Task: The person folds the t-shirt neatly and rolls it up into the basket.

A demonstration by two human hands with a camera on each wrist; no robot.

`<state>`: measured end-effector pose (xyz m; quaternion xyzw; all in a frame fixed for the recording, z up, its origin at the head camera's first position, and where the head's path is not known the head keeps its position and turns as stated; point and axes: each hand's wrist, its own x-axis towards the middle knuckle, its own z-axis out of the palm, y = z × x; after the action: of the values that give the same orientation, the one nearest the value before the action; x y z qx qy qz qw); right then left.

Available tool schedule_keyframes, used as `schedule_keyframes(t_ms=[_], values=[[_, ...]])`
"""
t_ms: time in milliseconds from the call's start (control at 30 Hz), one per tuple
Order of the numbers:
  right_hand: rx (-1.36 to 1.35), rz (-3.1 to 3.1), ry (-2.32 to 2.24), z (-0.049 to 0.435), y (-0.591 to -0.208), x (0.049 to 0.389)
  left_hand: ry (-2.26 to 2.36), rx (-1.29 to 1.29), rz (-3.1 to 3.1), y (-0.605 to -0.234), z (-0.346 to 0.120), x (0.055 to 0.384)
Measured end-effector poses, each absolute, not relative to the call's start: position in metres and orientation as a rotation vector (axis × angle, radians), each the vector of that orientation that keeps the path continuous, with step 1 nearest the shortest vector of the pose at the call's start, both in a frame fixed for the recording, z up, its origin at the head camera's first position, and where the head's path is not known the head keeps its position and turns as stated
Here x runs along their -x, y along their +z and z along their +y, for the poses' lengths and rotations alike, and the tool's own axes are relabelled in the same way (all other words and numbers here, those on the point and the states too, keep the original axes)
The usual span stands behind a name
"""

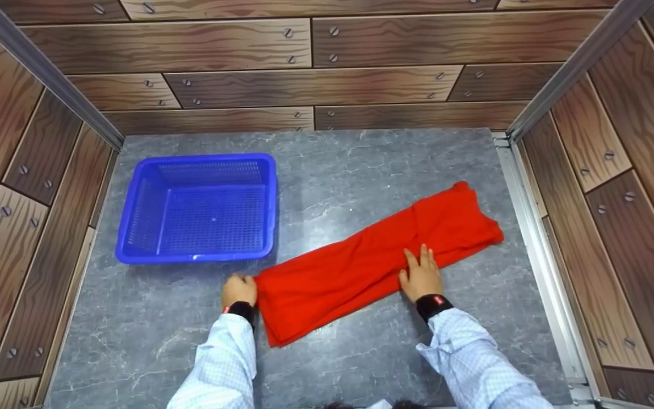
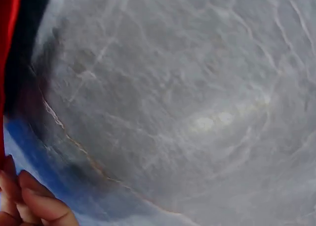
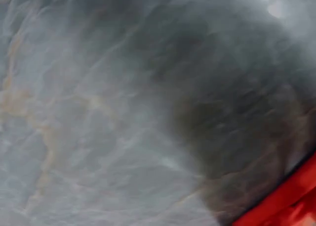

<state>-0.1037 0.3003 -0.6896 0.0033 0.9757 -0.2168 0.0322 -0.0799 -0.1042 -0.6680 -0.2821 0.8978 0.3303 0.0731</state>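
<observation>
A red garment [image 1: 332, 278], folded into a long strip, lies slantwise across the grey tabletop. At its left end my left hand [image 1: 239, 291] pinches the edge of the cloth with curled fingers. In the left wrist view, the fingertips [image 2: 42, 201] meet beside the red fabric [image 2: 6, 43] at the frame's edge. My right hand [image 1: 421, 278] rests on the lower long edge of the garment, right of its middle, with fingers spread out flat. Only a corner of the red cloth [image 3: 284, 206] shows in the right wrist view, and the hand is out of that frame.
A blue plastic basket [image 1: 273, 227] with perforated walls stands at the back left, close to the garment's left end, with nothing inside. Wood-patterned panels [image 1: 236, 45] enclose the back and both sides. A metal rail [image 1: 537, 261] runs along the right edge.
</observation>
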Motion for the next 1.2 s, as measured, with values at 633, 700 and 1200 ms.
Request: schedule_keyframes(t_ms=[633,700,1200], values=[[0.115,2.866,-0.851,0.321,-0.686,0.134,0.371,-0.671,3.059,-0.713,-0.063,0.043],[0.068,2.838,-0.853,0.317,-0.682,0.138,0.401,-0.638,3.006,-0.714,-0.063,0.041],[-0.228,2.867,-0.851,0.216,-0.681,0.078,0.526,-0.589,2.995,-0.724,-0.067,0.041]])
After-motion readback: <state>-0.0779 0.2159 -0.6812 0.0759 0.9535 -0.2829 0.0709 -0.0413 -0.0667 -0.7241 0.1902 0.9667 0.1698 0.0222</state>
